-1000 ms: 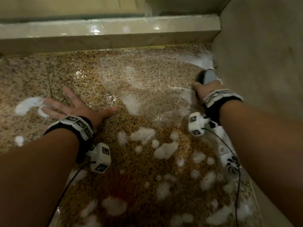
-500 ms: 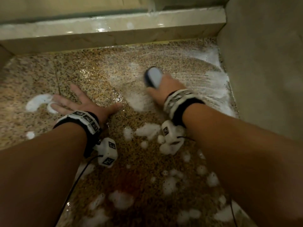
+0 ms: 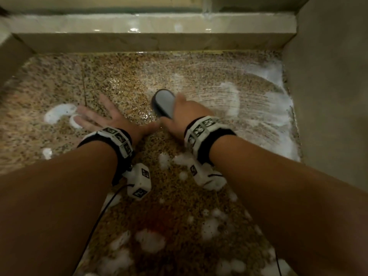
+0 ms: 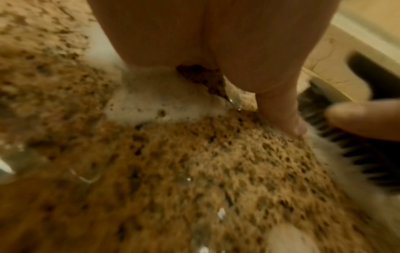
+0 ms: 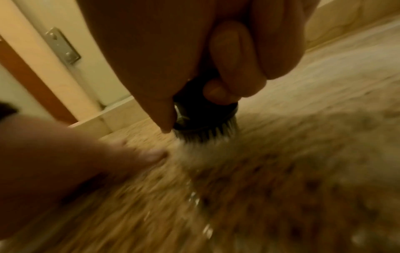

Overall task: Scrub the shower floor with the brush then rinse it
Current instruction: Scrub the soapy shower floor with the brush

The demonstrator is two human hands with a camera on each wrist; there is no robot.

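The speckled granite shower floor (image 3: 123, 80) is lying wet under everything, filling the frame and serving as the landmark here. Along the floor's far edge a pale stone curb (image 3: 151, 24) is running from side to side, and a plain wall (image 3: 328, 86) is rising along the floor's right edge. White foam (image 3: 266, 108) is spreading in curved, streaked arcs over the right part of the floor, up to that wall, while loose clumps of foam are sitting on the near part of the floor, between the two forearms.

The left hand (image 3: 103, 118) is pressing flat on the floor's left-centre with its fingers spread wide and straight, holding nothing; its outer fingertips are touching a small curl of foam, and the left wrist view is showing its thumb (image 4: 279, 95) lying on the wet stone.

The right hand (image 3: 183, 114) is gripping the brush (image 3: 164, 102) at the centre of the floor, just beside the left thumb, fingers (image 5: 231, 56) curled round the dark body. The brush, with its grey top and dark bristles (image 5: 205, 133), is standing bristles-down on the floor, in foam at the left end of the streaked arcs; whether the bristles are pressing hard cannot be told through the blur
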